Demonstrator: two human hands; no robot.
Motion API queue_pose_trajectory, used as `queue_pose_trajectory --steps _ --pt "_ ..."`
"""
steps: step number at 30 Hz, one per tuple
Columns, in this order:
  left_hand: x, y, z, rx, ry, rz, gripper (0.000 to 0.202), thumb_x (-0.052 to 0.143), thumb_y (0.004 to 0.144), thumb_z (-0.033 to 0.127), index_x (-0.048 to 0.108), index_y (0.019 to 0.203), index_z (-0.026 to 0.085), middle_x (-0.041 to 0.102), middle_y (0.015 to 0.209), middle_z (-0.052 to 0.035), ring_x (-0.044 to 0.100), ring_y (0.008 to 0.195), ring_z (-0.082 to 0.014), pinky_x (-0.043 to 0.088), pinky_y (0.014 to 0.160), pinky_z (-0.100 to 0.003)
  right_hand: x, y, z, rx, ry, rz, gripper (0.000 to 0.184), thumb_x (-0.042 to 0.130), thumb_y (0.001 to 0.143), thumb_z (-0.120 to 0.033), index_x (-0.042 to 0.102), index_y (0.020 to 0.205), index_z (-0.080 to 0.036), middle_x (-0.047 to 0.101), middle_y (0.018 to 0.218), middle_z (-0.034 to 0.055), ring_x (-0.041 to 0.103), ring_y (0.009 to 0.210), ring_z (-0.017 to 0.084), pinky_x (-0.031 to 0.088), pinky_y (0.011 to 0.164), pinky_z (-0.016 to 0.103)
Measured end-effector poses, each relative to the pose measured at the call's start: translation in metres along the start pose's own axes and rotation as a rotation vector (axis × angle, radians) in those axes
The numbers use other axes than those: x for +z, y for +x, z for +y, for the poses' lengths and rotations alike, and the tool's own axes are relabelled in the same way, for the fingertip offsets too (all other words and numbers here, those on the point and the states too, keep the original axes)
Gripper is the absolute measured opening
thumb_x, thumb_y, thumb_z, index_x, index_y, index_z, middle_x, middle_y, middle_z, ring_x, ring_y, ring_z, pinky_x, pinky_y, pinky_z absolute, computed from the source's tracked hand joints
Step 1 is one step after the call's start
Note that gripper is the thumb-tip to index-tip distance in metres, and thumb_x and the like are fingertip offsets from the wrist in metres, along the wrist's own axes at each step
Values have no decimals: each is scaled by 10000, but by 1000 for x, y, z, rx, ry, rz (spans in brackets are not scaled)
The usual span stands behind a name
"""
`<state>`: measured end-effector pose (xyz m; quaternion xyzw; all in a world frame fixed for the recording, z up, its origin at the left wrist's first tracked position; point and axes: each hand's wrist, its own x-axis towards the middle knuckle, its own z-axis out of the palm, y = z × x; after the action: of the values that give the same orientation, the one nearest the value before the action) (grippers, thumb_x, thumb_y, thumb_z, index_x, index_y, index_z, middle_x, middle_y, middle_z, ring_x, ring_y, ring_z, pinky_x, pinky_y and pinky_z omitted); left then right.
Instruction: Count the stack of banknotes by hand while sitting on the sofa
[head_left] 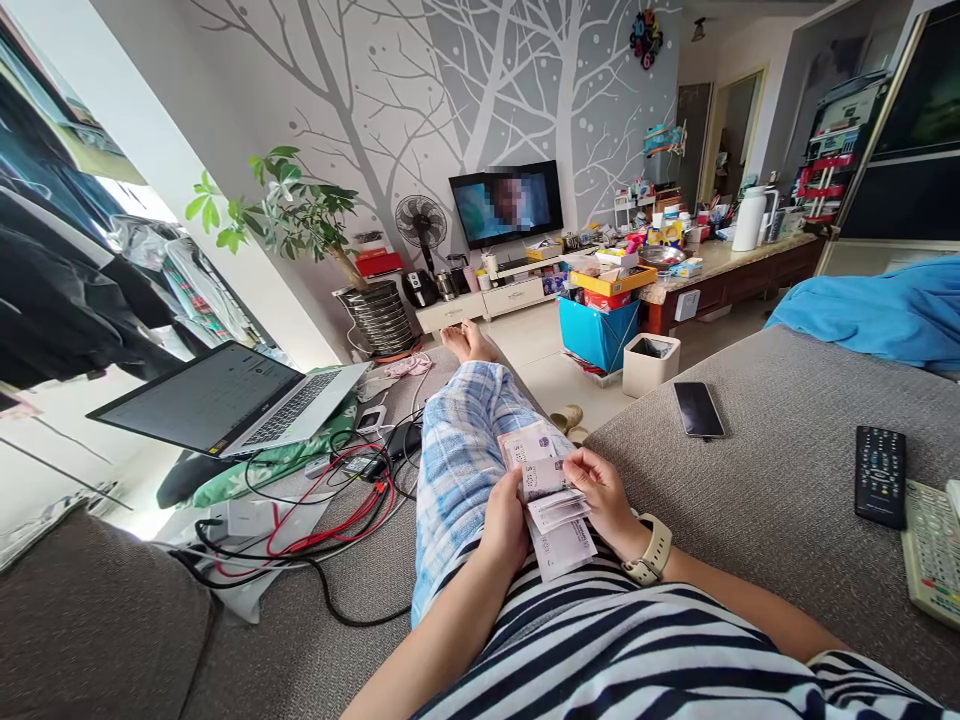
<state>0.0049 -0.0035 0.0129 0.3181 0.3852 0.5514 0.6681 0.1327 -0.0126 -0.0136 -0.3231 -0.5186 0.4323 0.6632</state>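
Observation:
I sit on a grey sofa with my legs stretched out in blue checked trousers. My left hand is closed round a stack of banknotes held over my lap. My right hand, with a watch on its wrist, pinches the right edge of the same notes, and several notes fan out below the fingers. Some notes rest against my thigh.
An open laptop lies on a cushion at the left beside tangled red and black cables. A black phone and two remote controls lie on the sofa at the right. A television, fan and plant stand ahead.

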Motion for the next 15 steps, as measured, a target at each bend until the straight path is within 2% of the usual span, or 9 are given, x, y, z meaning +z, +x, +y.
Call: queue_pose_trajectory --steps 11,15 --pt "-3 1 -4 -10 1 10 257 623 702 273 683 888 108 730 821 -83 679 771 -232 523 708 -325 -2 1 4 87 57 -22 231 587 845 -407 551 803 -183 425 600 -44 333 499 91 252 465 229" --pt "-5 2 -6 -6 2 2 232 625 704 268 680 866 113 728 818 -81 677 781 -232 522 704 -317 -2 1 1 62 16 -19 254 567 856 -426 543 771 -188 429 582 -41 369 505 103 291 476 236"
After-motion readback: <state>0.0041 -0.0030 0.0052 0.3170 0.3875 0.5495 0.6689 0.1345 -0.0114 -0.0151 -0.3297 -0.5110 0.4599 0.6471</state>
